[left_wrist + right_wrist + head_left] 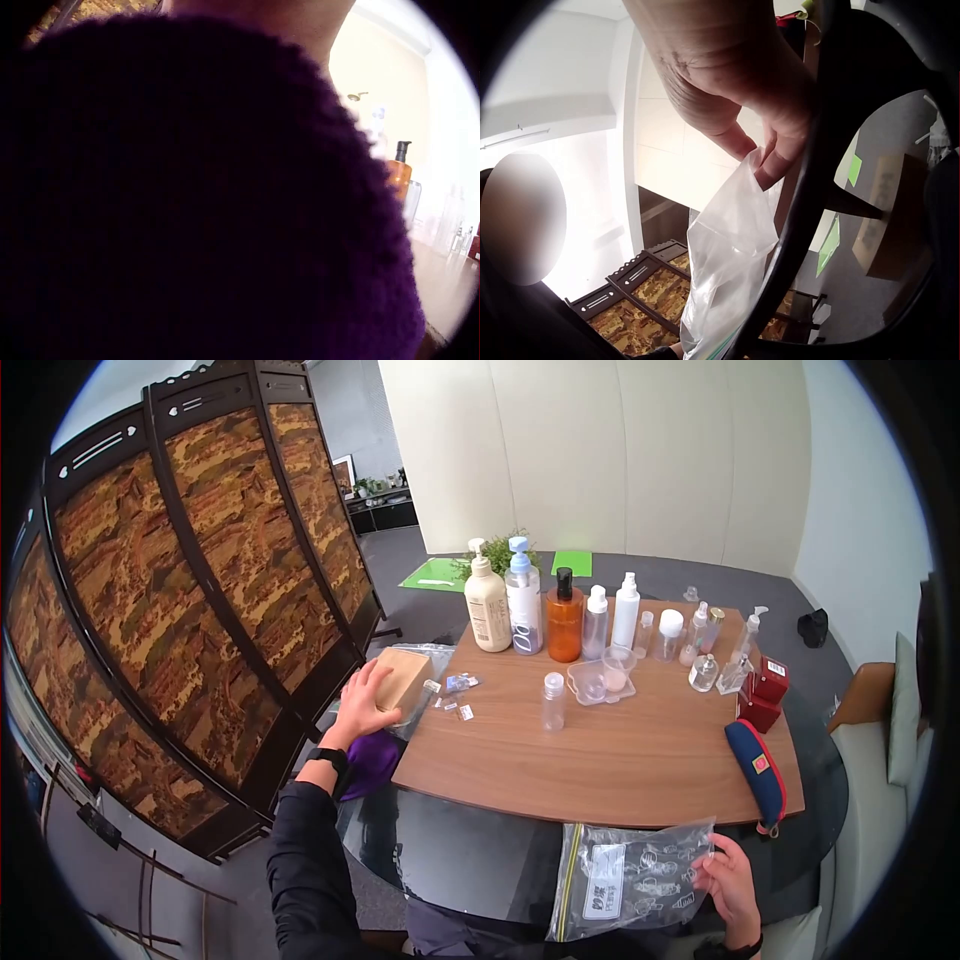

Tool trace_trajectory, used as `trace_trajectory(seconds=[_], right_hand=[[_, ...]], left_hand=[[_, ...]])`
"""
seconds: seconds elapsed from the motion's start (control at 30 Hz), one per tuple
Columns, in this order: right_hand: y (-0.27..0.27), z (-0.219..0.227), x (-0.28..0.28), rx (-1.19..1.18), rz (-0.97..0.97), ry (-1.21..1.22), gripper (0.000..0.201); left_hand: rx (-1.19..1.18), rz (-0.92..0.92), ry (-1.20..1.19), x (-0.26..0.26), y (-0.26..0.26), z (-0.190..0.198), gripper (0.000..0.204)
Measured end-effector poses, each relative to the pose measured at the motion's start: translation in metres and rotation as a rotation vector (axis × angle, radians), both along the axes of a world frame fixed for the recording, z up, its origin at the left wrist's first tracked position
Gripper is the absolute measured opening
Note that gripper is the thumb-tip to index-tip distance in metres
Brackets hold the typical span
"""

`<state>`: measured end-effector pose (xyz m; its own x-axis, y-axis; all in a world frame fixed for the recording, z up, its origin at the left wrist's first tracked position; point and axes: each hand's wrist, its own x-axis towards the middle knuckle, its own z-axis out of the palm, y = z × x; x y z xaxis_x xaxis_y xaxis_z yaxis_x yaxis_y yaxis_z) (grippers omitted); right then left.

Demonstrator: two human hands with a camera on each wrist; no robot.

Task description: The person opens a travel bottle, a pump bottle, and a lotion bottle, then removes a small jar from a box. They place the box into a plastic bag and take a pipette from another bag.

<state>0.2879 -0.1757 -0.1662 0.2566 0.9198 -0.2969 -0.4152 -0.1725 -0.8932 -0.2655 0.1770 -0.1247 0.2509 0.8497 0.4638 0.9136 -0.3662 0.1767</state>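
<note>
Clock reference: centre of the brown wood-grain board [500, 765] on the glossy black desk [440, 860].

My left hand [362, 698] is at 9 o'clock. Its fingers are spread wide and touch the tan rectangular box [406, 678]; I cannot tell whether they bear its weight. The fuzzy purple cloth [372, 762] is at 8 to 9 o'clock, by my wrist.

My right hand [728, 880] is at 5 o'clock. Its fingers are closed in a pinch on one corner of the clear plastic zip bag [650, 890], at 6 o'clock.
</note>
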Motion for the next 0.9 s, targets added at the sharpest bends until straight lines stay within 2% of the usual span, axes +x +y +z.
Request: trace_trajectory(seconds=[0.13, 0.33, 0.43, 0.5, 0.57, 0.63, 0.73, 0.83, 0.87, 0.9], right_hand=[[0.002, 0.002, 0.001, -0.007, 0.023, -0.022, 0.043], [0.000, 0.007, -0.003, 0.014, 0.035, -0.040, 0.040], [-0.003, -0.004, 0.002, 0.024, 0.069, -0.052, 0.041], [-0.004, -0.001, 0.001, 0.030, 0.068, -0.067, 0.040], [-0.006, 0.007, 0.002, 0.084, 0.195, -0.142, 0.040], [-0.007, 0.028, -0.001, 0.132, 0.331, -0.106, 0.037], [-0.004, 0.051, -0.006, 0.354, 0.522, -0.134, 0.030], [0.004, 0.068, -0.011, 0.417, 0.639, -0.165, 0.029], [0.008, 0.072, -0.012, 0.436, 0.647, -0.170, 0.028], [0.011, 0.075, -0.013, 0.454, 0.658, -0.173, 0.028]], left_hand=[[-0.133, -0.047, 0.027, -0.003, 0.004, 0.000, 0.071], [-0.131, 0.170, 0.080, 0.020, -0.020, 0.009, 0.065], [0.056, -0.044, -0.042, 0.048, -0.055, 0.016, 0.058], [-0.045, -0.258, -0.093, 0.088, -0.106, 0.042, 0.054], [-0.220, -0.500, 0.043, 0.117, -0.151, 0.055, 0.066], [-0.515, -0.595, 0.103, 0.149, -0.192, 0.080, 0.079], [-0.602, -0.754, 0.006, 0.171, -0.209, 0.075, 0.097], [-0.826, -0.855, -0.268, 0.190, -0.214, 0.065, 0.100], [-0.817, -0.875, -0.444, 0.196, -0.217, 0.053, 0.085], [-0.859, -0.865, -0.418, 0.200, -0.218, 0.049, 0.075]])
